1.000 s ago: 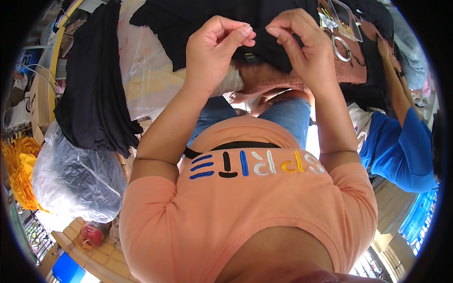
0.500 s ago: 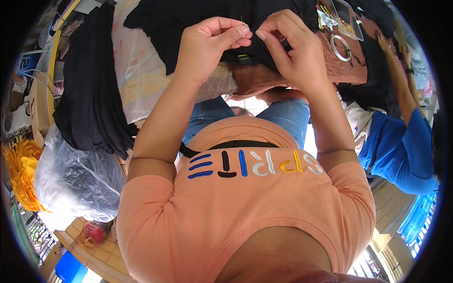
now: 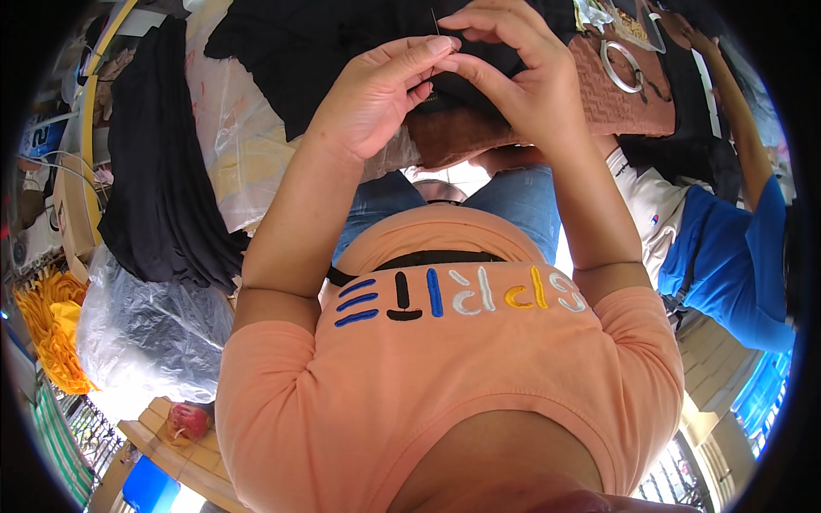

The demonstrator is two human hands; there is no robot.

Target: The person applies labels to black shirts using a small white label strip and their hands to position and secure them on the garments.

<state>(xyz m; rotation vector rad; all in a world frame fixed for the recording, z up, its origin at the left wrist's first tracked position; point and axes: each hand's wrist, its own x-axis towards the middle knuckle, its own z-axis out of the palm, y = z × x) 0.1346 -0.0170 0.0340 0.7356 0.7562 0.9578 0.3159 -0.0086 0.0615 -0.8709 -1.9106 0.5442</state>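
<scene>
Left hand (image 3: 372, 96) pinches a thin, dark, straight needle (image 3: 434, 22), roughly upright above the spread black cloth (image 3: 274, 60). Right hand (image 3: 534, 81): thumb and forefinger parted around the left fingertips; can't tell whether it grips anything. Step looks like fine two-handed fingertip work at the needle; next move likely calls for a steady left pinch. Versus half a second ago: right hand closer, gap between hands gone.
</scene>
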